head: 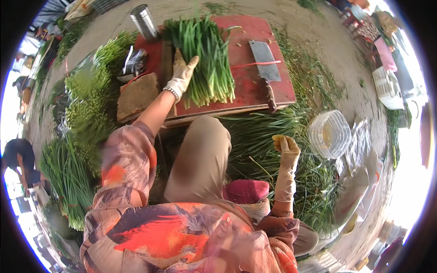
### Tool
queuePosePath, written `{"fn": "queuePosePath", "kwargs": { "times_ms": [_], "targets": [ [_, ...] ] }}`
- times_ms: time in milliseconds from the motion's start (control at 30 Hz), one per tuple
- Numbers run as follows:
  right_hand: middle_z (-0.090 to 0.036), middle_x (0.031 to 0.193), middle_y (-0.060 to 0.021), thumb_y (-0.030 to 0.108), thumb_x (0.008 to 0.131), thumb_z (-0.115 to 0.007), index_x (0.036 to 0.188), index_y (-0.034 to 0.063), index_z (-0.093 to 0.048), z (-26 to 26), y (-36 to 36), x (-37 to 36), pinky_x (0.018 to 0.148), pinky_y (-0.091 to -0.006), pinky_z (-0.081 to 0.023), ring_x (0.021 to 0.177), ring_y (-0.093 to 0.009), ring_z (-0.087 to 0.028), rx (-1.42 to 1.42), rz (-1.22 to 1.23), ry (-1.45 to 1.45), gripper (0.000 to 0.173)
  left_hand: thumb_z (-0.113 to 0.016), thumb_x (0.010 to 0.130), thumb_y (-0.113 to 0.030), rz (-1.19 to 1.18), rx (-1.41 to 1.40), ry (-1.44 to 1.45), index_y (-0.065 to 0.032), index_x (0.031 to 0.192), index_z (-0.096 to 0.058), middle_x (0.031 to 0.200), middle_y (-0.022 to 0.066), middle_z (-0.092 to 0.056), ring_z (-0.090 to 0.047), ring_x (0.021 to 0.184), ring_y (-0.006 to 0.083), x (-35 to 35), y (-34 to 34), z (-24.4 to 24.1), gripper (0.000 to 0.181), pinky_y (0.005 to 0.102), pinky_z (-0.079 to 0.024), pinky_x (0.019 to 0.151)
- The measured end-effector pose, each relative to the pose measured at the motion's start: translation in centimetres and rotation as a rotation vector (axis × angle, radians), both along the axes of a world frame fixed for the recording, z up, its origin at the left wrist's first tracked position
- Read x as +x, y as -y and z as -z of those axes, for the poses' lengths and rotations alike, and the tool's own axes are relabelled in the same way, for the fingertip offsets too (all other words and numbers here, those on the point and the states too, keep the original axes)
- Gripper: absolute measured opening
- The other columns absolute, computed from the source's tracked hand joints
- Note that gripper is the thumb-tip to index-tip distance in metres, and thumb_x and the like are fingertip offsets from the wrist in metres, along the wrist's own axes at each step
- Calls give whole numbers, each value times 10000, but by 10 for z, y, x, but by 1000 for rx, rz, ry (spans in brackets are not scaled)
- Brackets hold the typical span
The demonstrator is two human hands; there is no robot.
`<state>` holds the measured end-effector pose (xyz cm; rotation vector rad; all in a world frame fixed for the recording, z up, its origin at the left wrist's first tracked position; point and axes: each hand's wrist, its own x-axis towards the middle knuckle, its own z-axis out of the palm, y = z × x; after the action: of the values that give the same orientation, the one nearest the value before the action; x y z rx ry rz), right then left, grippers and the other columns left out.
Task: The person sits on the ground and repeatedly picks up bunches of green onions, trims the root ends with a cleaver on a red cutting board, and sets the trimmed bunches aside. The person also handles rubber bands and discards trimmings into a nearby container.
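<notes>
My left hand (182, 73), in a pale, stained glove with a bead bracelet at the wrist, rests against the left side of a thick pile of green chive-like leaves (208, 58). Its thumb lies over the leaves, apart from the fingers. The pile sits on a red board (252, 90), with its pale cut ends towards me. On the board's right side lies a cleaver (266, 61), with a red strip (245, 65) across its blade. My right hand (288, 145), also gloved, is curled above loose leaves (259, 131); its palm is hidden.
A steel tumbler (145, 23) stands at the board's far left, a brown block (138, 97) nearer. Bagged greens (85, 99) and a leafy bundle (68, 184) are left. A clear plastic basket (329, 134) is right, a pink cushion-like item (245, 191) by my leg. A person (20, 160) bends far left.
</notes>
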<state>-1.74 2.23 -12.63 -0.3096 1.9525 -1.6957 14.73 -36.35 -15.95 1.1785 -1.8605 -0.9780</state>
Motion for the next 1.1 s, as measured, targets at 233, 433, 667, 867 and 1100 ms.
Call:
{"fn": "queuePosePath", "kwargs": {
  "times_ms": [233,433,667,867,1100],
  "targets": [
    [-662,849,-75,54,808,-614,912,57,-666,-51,131,51,694,-272,-505,763,-169,-639,-149,-772,-942,117,-665,735,-539,-65,-41,106,5,1427,-67,1470,240,-117,-154,1363,336,3,-13,-13,1064,383,-171,1104],
    [-645,746,-72,255,835,-585,810,76,-661,-32,115,67,661,-326,-484,687,-234,-616,114,-821,-466,196,-692,743,-455,-70,-710,252,-68,1442,-110,1482,219,-79,-120,1369,339,1,-16,-49,989,417,-181,1099],
    [-663,766,-71,14,833,-532,915,-7,-647,114,-28,-54,538,-198,-445,586,-101,-572,122,63,197,143,-586,868,-112,990,557,-372,-27,1246,-501,1219,71,-553,-511,1116,173,-61,-143,-158,397,305,-391,974],
    [-642,960,-55,-5,798,-604,1071,1,-609,212,-41,-109,792,-238,-453,856,-144,-594,-53,407,-90,273,-684,763,-173,1048,527,552,19,1323,-367,1339,196,-413,-375,1266,288,-153,-244,-22,672,355,-291,1057],
    [-590,1142,-146,38,774,-655,1216,-30,-500,244,-45,-108,902,-299,-432,1041,-219,-570,383,311,-159,474,-724,699,-284,841,-84,757,-68,1361,-274,1327,160,-369,-386,1206,320,-210,-275,123,829,377,-321,1021]
  ]
}}
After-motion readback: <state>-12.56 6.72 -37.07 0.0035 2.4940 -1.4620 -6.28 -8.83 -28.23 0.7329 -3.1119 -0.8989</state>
